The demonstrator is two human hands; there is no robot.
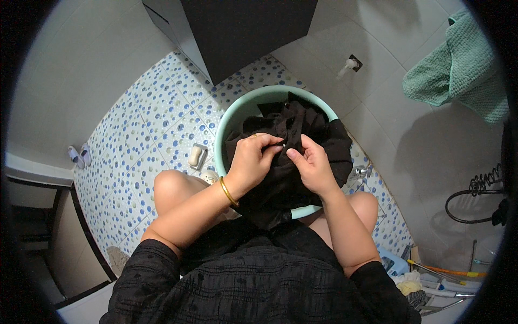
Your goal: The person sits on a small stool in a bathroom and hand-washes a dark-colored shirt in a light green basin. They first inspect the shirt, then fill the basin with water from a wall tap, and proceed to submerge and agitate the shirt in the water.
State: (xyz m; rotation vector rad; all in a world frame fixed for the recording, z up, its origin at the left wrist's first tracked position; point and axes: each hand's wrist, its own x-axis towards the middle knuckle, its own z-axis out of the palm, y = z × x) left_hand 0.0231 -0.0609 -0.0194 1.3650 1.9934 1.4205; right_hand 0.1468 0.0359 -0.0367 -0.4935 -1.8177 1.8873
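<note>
A pale green plastic basin (221,141) stands on the floor between my knees. Black cloth (275,178), seemingly a garment, fills it and hangs over the rim at the right and front. My left hand (255,156), with a gold bangle on its wrist, pinches the cloth between thumb and forefinger beside a small shiny fastener (284,146). Just to the right, my right hand (311,162) grips a raised fold of the same cloth. The lower part of the basin's inside is hidden under the cloth.
A bar of soap (195,155) lies in a soap dish left of the basin. Beyond stands a dark cabinet (247,32). A green towel (457,73) hangs at right, near a wall pipe fitting (349,67). Slippers (80,157) stand far left; poles and a blue container (392,261) lie lower right.
</note>
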